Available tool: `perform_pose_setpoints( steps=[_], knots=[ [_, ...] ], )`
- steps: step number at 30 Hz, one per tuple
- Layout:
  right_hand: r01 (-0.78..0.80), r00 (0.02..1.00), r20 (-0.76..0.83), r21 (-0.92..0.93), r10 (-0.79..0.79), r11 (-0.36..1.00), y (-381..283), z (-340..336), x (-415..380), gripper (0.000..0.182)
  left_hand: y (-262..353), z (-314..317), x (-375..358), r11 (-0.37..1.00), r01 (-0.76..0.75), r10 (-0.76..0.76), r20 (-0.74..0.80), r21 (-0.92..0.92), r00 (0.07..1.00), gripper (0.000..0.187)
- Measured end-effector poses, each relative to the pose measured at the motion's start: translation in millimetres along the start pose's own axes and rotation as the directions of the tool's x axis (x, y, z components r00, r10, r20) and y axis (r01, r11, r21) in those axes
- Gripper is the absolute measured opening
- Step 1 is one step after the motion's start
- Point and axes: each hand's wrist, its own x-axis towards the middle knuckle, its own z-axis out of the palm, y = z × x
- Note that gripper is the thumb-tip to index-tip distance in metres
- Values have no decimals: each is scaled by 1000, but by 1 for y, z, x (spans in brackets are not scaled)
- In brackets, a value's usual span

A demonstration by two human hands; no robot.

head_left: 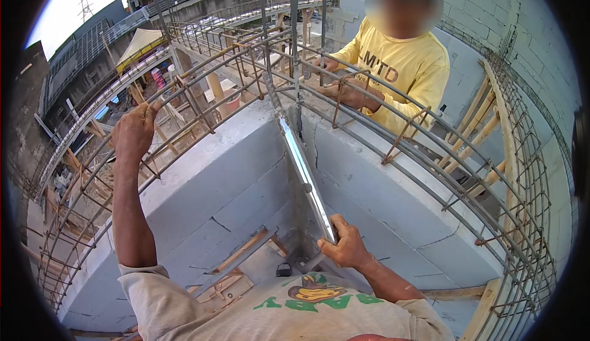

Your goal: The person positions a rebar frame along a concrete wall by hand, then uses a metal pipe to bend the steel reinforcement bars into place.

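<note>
My left hand [134,129] is closed around a bar of the rebar cage [203,110] that runs along the left wall top. In my right hand [348,244] is the lower end of a long shiny metal pipe [305,178]. This pipe slants up and away to the wall corner, where its far end meets the upright rebar [268,46]; how they join I cannot make out. Below the cages lies the pale block wall [209,156], whose two arms meet at the corner.
Across the corner stands a co-worker in a yellow shirt [409,64], both hands [359,92] at the bars. Another rebar cage [448,163] follows the right wall. Wooden poles [476,129] lean at right. Timber pieces [239,258] lie below me.
</note>
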Motion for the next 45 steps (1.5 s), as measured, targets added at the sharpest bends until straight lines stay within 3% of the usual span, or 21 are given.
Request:
perform_pose_setpoints(
  steps=[3,8,11,15,18,21,22,25,28,31,32,33,35,41,43,45],
  knots=[
    [-81,993,87,20,78,997,6,0,-9,44,-1,-3,5,999,40,-40,75,-6,996,57],
    [-164,968,188,-14,164,986,20,9,-24,45,-3,-1,6,999,46,-45,42,-17,998,51],
    [-49,993,108,-2,49,999,43,19,-28,45,-1,-3,5,999,26,-25,30,-41,999,51],
    [-91,980,180,16,87,996,31,0,-18,44,1,-5,5,999,24,-23,26,-28,999,54],
    [52,998,33,95,-56,994,34,1,-8,41,0,-1,4,999,-17,15,-39,-46,999,55],
    [100,994,-59,124,-93,987,35,4,27,39,-8,4,7,998,-65,64,-45,-24,997,55],
    [25,998,-60,62,-21,998,33,5,38,36,-10,5,7,996,-85,84,-43,-13,996,55],
    [-93,995,30,101,91,991,30,-4,43,32,-6,-3,7,997,-69,69,21,-36,997,54],
    [126,982,-147,65,-115,990,33,-8,35,32,-3,-2,7,995,-89,88,-28,-40,996,54],
    [106,976,-205,183,-68,977,2,-24,42,33,-5,0,2,996,-85,84,-26,-39,996,54],
    [88,985,-159,158,-63,983,9,-27,44,33,-4,0,1,996,-84,83,-25,-39,996,54],
    [107,974,-214,167,-70,980,6,-33,42,32,-3,0,3,996,-80,79,-35,-41,996,54],
    [146,946,-313,183,-83,972,-12,-48,33,32,0,-3,3,996,-67,65,-28,-66,997,54],
    [222,703,-669,-118,-243,968,-87,-123,13,30,1,-11,5,995,-102,103,52,-19,993,53],
    [119,545,-773,-314,-326,942,-102,-133,11,26,-2,-9,6,991,-130,131,30,-42,991,52],
    [-31,412,-748,-583,-521,812,-99,-145,16,24,-2,-8,6,989,-139,140,35,-48,989,52]
  ],
)
